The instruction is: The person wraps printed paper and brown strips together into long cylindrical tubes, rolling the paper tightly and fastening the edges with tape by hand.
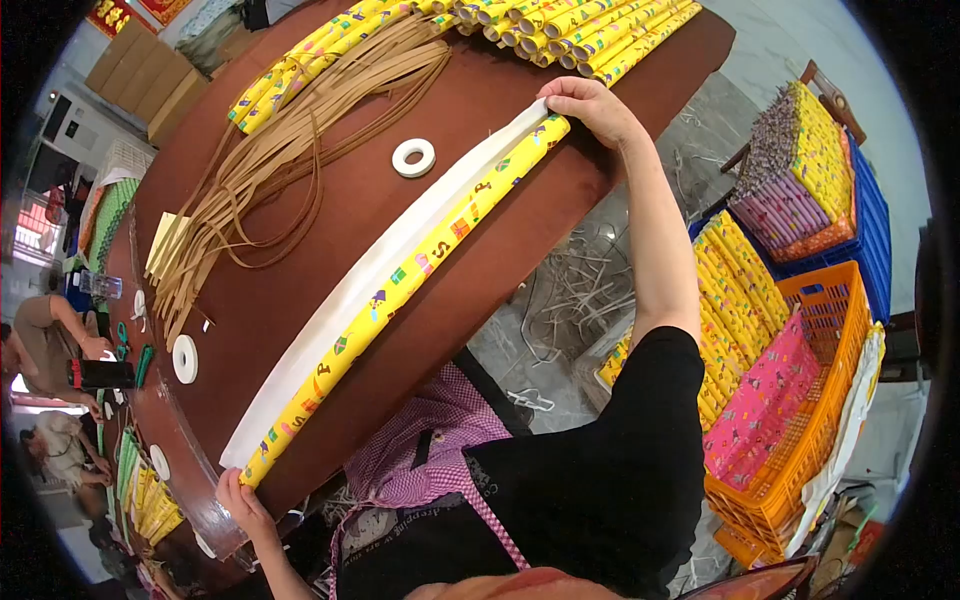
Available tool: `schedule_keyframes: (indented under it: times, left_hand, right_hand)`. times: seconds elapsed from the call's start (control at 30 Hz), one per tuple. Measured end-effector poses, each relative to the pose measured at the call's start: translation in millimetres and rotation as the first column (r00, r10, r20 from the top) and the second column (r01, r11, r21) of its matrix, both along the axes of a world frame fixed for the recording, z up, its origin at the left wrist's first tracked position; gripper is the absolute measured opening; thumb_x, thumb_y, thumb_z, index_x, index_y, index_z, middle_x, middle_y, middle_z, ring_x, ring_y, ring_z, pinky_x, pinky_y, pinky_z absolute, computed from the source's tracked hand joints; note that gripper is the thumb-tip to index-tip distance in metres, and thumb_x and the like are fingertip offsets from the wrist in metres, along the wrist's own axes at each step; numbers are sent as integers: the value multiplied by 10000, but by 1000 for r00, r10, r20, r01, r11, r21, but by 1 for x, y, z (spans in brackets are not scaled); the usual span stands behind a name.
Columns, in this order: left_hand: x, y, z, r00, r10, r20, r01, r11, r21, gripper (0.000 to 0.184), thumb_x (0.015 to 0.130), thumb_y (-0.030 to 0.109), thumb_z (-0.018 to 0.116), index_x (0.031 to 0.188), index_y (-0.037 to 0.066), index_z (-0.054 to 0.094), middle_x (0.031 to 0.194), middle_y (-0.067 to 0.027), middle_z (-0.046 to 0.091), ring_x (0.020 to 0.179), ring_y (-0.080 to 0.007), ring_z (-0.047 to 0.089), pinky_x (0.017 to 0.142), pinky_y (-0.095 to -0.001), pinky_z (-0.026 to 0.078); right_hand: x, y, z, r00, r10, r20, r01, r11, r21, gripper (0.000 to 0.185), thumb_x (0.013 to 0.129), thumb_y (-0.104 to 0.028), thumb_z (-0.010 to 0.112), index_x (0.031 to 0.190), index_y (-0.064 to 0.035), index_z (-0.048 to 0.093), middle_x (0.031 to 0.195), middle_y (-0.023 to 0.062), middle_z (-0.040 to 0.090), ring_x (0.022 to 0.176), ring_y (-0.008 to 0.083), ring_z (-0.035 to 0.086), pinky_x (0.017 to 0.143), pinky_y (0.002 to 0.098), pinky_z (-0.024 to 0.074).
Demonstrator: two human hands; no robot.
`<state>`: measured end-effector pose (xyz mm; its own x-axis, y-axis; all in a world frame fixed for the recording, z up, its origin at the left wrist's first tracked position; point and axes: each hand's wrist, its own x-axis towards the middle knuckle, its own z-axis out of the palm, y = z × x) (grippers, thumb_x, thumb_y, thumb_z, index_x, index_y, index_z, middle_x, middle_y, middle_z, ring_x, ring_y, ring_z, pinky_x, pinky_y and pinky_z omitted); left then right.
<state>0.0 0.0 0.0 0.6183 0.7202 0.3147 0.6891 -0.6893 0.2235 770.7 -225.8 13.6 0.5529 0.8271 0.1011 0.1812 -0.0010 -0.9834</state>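
One yellow roll (378, 302) near table edge (518, 266)

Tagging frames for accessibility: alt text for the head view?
A person's left hand and right hand hold the ends of a yellow patterned roll, a white flap along it, over a brown table. Tan strips, white rings and more yellow rolls lie there; an orange crate stands at right.

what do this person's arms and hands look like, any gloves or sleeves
The right hand and left hand are bare, without gloves. A short black sleeve ends near the right elbow; the left sleeve cannot be made out. The black top has pale lettering, worn with a purple-and-white checked apron.
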Motion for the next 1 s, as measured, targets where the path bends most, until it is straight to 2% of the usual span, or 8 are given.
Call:
schedule_keyframes:
  times: [0.17,0.3,0.4,0.47,0.5,0.6,0.67,1.0]
  left_hand:
    - [4,-1,0,1000,12,4,-12,1000,-5,435,1068,350,422,1193,-28,597,1248,-184,554,1163,-347,508,1028,-417,381]
    - [4,-1,0,1000,11,3,-11,1000,-8,435,1068,351,420,1192,-26,597,1243,-186,555,1156,-350,510,1023,-419,384]
    - [1,1,-2,1000,1,3,-1,1000,18,436,1068,354,418,1190,-24,596,1239,-187,556,1155,-351,508,1019,-421,387]
    - [1,1,-2,1000,2,-8,-1,1000,20,430,1068,348,416,1192,-23,595,1239,-189,556,1160,-354,505,1018,-426,389]
    - [1,1,-2,1000,1,-8,-1,1000,20,430,1068,348,416,1192,-23,595,1239,-189,556,1160,-354,505,1018,-426,389]
    - [2,0,-2,1000,3,-6,-3,1000,23,421,1068,338,416,1194,-20,596,1240,-191,557,1160,-359,505,1016,-428,391]
    - [4,-1,0,1000,11,-1,-11,1000,9,412,1067,331,417,1195,-17,597,1240,-190,558,1156,-361,507,1017,-429,392]
    - [3,0,1,1000,8,-15,-8,1000,-4,439,1066,364,415,1198,-13,598,1245,-184,558,1167,-355,501,1018,-434,388]
  right_hand:
    - [-10,5,4,989,-141,52,142,990,-20,177,907,-164,698,1015,-25,689,936,2,669,896,93,601,852,243,480]
    - [-8,5,2,987,-149,57,150,988,-24,188,906,-168,691,1020,-18,700,948,12,681,902,103,614,869,252,481]
    - [-4,-2,2,985,-172,-4,172,983,66,192,921,-154,666,1045,-16,710,984,28,692,919,114,623,892,263,480]
    - [10,-4,-8,989,-84,-123,109,971,212,198,940,-124,632,1081,-12,715,1016,37,698,956,121,624,918,272,477]
    - [7,-4,-6,989,-84,-122,109,971,212,198,940,-124,632,1081,-12,715,1016,37,698,956,121,624,918,272,477]
    - [-1,1,-3,991,-118,-59,126,979,161,201,954,-101,608,1097,-7,712,1030,32,696,977,121,618,925,272,477]
    - [0,4,-5,987,-148,59,147,989,27,213,963,-106,604,1118,-1,706,1051,31,695,990,119,615,935,272,476]
    - [0,4,-3,998,-51,37,52,998,-23,234,969,-104,615,1162,4,689,1095,26,686,1034,115,603,962,275,466]
